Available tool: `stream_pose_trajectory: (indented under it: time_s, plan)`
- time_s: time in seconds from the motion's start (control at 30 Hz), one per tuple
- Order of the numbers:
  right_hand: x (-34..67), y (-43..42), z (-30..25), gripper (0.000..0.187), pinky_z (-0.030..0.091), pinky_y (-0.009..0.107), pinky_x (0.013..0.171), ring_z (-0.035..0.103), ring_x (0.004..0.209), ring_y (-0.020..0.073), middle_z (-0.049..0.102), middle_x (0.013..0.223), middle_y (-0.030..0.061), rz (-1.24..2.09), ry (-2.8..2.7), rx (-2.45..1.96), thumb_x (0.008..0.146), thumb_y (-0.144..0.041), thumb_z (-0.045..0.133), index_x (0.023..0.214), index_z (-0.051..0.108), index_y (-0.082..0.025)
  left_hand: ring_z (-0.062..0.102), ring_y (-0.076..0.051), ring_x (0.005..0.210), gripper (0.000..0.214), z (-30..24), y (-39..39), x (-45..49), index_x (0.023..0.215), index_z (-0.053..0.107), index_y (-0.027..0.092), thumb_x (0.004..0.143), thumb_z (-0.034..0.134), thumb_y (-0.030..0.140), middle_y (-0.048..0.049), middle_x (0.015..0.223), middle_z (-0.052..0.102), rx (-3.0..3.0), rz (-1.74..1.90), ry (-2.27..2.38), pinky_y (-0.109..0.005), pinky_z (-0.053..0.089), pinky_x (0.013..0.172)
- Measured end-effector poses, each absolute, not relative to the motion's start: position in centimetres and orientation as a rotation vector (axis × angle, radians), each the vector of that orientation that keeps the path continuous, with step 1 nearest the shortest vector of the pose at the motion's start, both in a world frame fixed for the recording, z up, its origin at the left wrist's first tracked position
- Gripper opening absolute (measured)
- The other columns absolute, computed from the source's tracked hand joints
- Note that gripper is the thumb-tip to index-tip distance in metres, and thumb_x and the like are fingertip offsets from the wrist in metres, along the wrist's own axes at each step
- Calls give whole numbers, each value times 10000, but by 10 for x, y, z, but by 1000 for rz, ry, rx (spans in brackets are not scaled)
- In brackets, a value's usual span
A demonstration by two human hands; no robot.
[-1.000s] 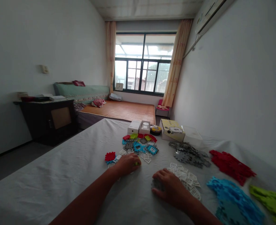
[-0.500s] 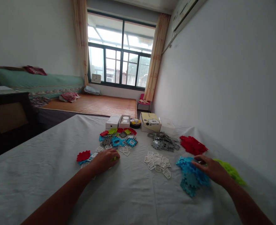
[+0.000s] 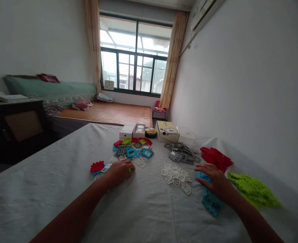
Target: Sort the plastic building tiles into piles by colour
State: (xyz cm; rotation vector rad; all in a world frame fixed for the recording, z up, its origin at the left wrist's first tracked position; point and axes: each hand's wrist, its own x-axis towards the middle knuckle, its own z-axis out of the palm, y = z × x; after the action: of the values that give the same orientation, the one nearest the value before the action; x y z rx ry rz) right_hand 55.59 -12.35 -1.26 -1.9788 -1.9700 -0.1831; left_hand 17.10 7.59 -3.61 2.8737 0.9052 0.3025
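On the left, my left hand (image 3: 119, 172) is closed over a lime-green building piece (image 3: 131, 167), most of it hidden by the fingers. Around that hand lie white window-shaped pieces (image 3: 113, 159) and a red notched piece (image 3: 97, 166) resting on blue ones. My right hand (image 3: 214, 180), fingers apart, is over the pile of blue notched pieces (image 3: 211, 204) and covers much of it. No piece shows in its fingers. Close beyond it is a heap of red pieces (image 3: 216, 158); to its right, a lime-green heap (image 3: 253, 190).
A pile of white window-shaped pieces (image 3: 176, 179) sits mid-table, with grey notched pieces (image 3: 183, 153) behind. A mixed-colour group (image 3: 132, 152) lies farther left. Along the far edge stand a white box (image 3: 127, 130), a round tin (image 3: 151, 132), a yellow carton (image 3: 167, 131) and a clear container (image 3: 186, 134).
My right hand has opened out and shifted towards the red heap, above the blue pile. My left hand stays on the lime-green piece. The whole view has swung slightly left.
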Motion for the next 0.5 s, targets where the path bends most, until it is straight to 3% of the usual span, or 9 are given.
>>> stream_pose_trajectory:
  time_s: [0.2,0.37,0.5]
  plan:
    - [461,-63,-6,294,443,350,930,573,1067,213,680,1098,65,145,-2248,-1732,889,-313,467,1105,649,-231,561,-194,975,193,-38,72,171,979,629,272,869,471,255,-24,991,634,2904,301,983,-262,431,777]
    - [408,0,-31,395,391,350,999,483,1199,216,583,1286,85,144,-2350,-1679,880,-217,437,1257,555,-191,567,-208,975,170,-41,74,169,966,632,280,854,505,258,-23,995,635,2894,320,1030,-265,437,748]
    - [393,48,-45,482,392,388,983,417,1260,251,471,1400,113,34,-2218,-1893,883,-259,469,1358,444,-187,573,-207,959,162,-41,75,167,961,631,286,842,527,250,-15,996,638,2902,315,1036,-266,439,743]
